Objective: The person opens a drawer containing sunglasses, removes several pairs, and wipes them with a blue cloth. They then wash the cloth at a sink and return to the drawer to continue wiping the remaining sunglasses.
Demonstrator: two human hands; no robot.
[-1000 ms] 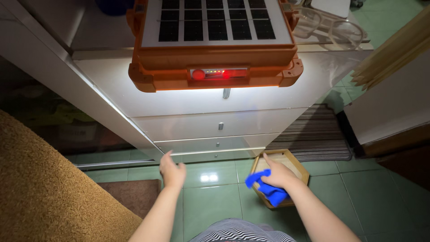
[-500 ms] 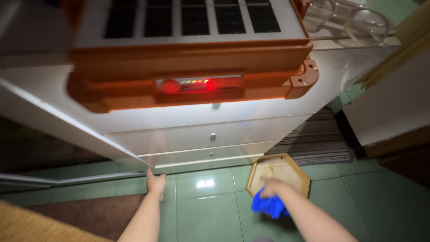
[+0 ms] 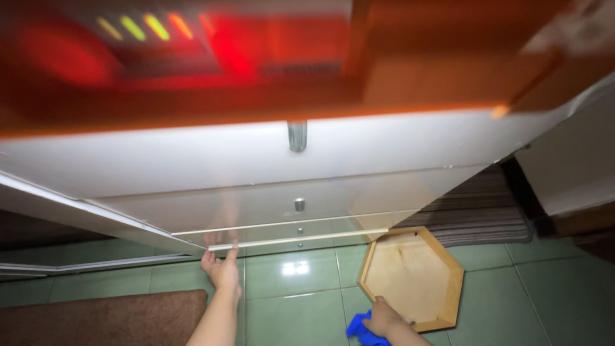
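While the view has swung in much closer than a second ago, the left hand [image 3: 221,269] has gone from hovering to touching the bottom drawer's edge on the glossy white chest of drawers [image 3: 269,218], fingers spread, gripping nothing. Near right, the right hand [image 3: 383,318] stays closed round a crumpled blue cloth [image 3: 359,332], now at the near rim of the hexagonal wooden tray [image 3: 448,301] on the green tiled floor [image 3: 295,307]. Tray's empty; drawers shut, contents hidden.

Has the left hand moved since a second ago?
Yes. The left hand has gone forward to the bottom drawer of the white chest and its fingertips now touch the front edge; earlier it hovered short of the chest over the green floor tiles.
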